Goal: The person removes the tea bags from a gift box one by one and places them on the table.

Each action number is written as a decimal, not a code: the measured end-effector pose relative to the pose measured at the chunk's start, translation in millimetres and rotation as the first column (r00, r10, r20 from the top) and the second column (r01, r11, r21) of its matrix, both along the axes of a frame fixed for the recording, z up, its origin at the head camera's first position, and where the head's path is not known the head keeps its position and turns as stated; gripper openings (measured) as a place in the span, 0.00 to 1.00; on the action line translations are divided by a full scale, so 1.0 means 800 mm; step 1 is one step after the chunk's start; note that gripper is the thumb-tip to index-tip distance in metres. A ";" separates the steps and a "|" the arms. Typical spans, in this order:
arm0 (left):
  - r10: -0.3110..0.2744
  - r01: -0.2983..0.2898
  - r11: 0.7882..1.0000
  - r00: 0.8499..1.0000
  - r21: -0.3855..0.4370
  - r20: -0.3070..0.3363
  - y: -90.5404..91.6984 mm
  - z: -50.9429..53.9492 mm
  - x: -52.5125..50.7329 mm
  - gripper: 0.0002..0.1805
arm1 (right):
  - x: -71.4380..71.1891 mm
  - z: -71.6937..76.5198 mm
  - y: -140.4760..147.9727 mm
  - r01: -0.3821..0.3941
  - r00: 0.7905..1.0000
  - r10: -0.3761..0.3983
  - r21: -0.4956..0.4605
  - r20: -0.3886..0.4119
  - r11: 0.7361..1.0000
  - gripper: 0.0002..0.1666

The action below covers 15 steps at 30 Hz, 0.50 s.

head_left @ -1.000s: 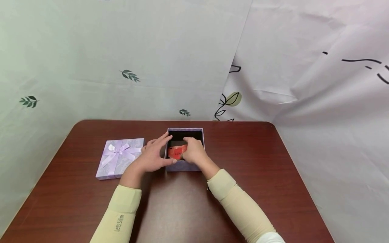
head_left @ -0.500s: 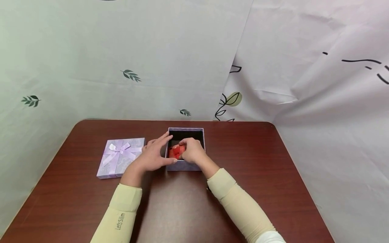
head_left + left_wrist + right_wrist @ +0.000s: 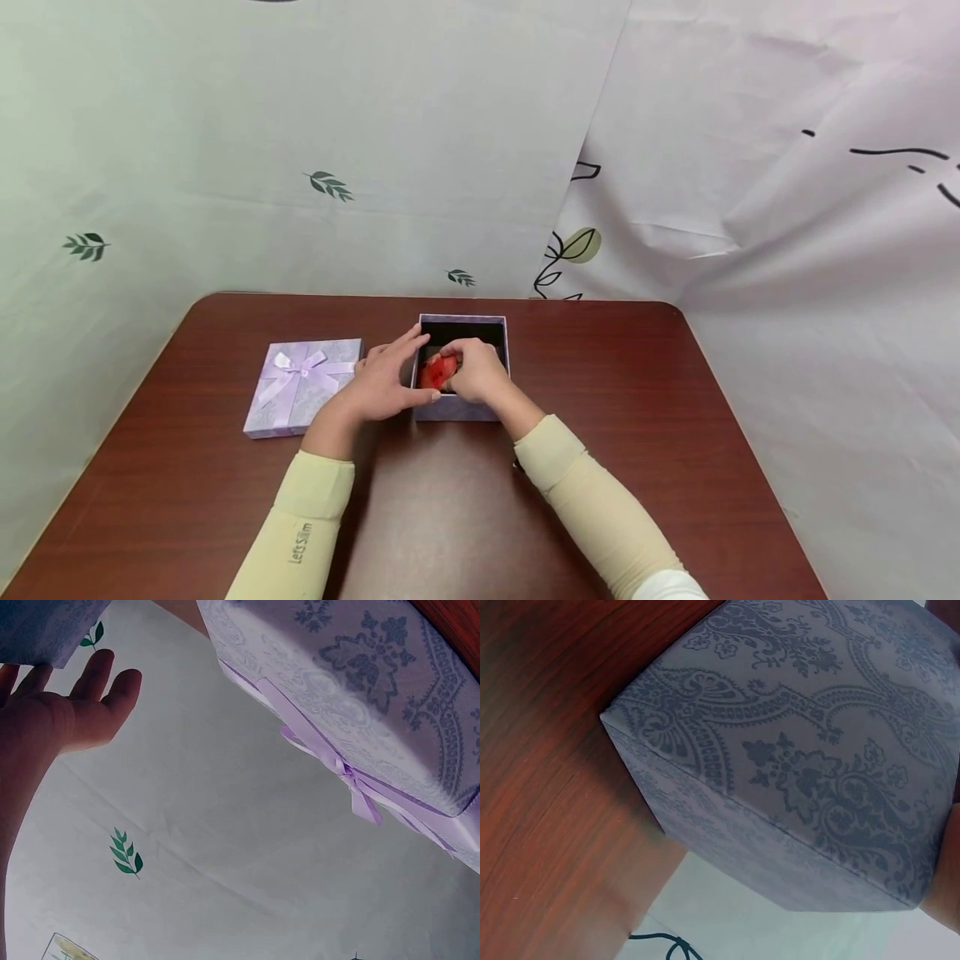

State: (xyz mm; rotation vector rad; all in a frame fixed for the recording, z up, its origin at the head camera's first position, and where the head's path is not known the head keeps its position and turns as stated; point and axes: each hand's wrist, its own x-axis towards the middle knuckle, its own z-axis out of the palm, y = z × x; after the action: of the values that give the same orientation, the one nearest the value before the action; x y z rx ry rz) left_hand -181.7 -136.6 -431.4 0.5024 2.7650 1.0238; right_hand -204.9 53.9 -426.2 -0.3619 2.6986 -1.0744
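Note:
A lavender patterned box (image 3: 457,409) stands uncovered on the table, its inside black. My right hand (image 3: 480,372) reaches into it and pinches a small red packet (image 3: 437,372) between thumb and fingers. Against the box's left side lies my left hand (image 3: 386,383), fingers extended and spread, thumb over the near rim. In the left wrist view, the left hand (image 3: 75,709) has its fingertips at a patterned box wall (image 3: 45,634). The right wrist view is filled mostly by the box's outside (image 3: 802,750), which hides the right fingers.
Left of the box lies its lavender lid (image 3: 311,400) with a ribbon bow; the left wrist view shows the lid (image 3: 337,697) too. Beneath everything is a reddish-brown wooden table (image 3: 615,375). Behind hangs a pale cloth (image 3: 420,150) with leaf prints.
Inside the box, the red packet has turned and tilted in my right hand, its visible part now smaller. My left hand has stayed at the box's left side.

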 end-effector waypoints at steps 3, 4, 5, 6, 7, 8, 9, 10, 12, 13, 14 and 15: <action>-0.001 0.001 1.000 1.000 0.003 -0.002 0.000 0.000 -0.001 0.50 | -0.001 0.000 0.004 0.004 1.000 -0.004 -0.017 -0.026 1.000 0.25; -0.002 0.002 1.000 1.000 0.007 -0.002 0.000 0.000 -0.001 0.51 | -0.001 0.000 0.005 0.004 0.999 -0.005 -0.028 -0.034 1.000 0.25; -0.003 0.003 1.000 1.000 0.008 -0.002 0.000 0.000 -0.001 0.51 | -0.001 0.000 0.006 0.002 0.999 -0.004 -0.044 -0.038 0.999 0.25; -0.004 0.004 1.000 1.000 0.011 -0.001 0.000 0.000 -0.001 0.51 | -0.001 0.000 0.008 0.001 0.999 -0.004 -0.062 -0.038 0.998 0.25; -0.004 0.004 1.000 1.000 0.013 0.001 0.000 0.000 -0.001 0.52 | -0.001 0.000 0.010 0.001 0.999 -0.004 -0.083 -0.035 0.997 0.25; -0.005 0.005 1.000 1.000 0.012 0.003 0.000 0.000 -0.001 0.52 | -0.001 0.000 0.012 0.000 1.000 -0.002 -0.110 -0.026 0.994 0.25; -0.003 0.003 1.000 1.000 0.011 0.005 0.000 0.000 -0.001 0.53 | 0.000 0.001 0.014 -0.001 1.000 -0.001 -0.136 -0.018 0.991 0.26; -0.002 0.002 1.000 1.000 0.009 0.007 0.000 0.000 -0.001 0.53 | 0.000 0.001 0.016 -0.001 1.000 0.000 -0.156 -0.010 0.988 0.26; 0.002 -0.002 1.000 1.000 0.005 0.014 0.000 0.000 -0.001 0.53 | 0.000 0.002 0.020 0.001 1.000 0.001 -0.199 0.009 0.980 0.27; 0.004 -0.004 1.000 1.000 0.002 0.018 0.000 0.000 -0.001 0.54 | 0.000 0.003 0.021 0.003 1.000 0.000 -0.216 0.015 0.976 0.27; 0.005 -0.005 1.000 1.000 0.001 0.021 0.000 0.001 -0.001 0.54 | 0.000 0.004 0.023 0.004 1.000 0.001 -0.231 0.020 0.973 0.28; 0.006 -0.006 1.000 1.000 0.001 0.025 0.000 0.001 -0.001 0.54 | 0.000 0.005 0.024 0.005 1.000 -0.001 -0.243 0.019 0.970 0.28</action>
State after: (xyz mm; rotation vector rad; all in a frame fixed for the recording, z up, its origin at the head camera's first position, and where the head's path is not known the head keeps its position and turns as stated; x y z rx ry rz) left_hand -182.3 -136.2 -430.3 0.4780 2.7464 1.0258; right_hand -204.9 73.5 -422.5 -0.3852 2.5555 -1.4067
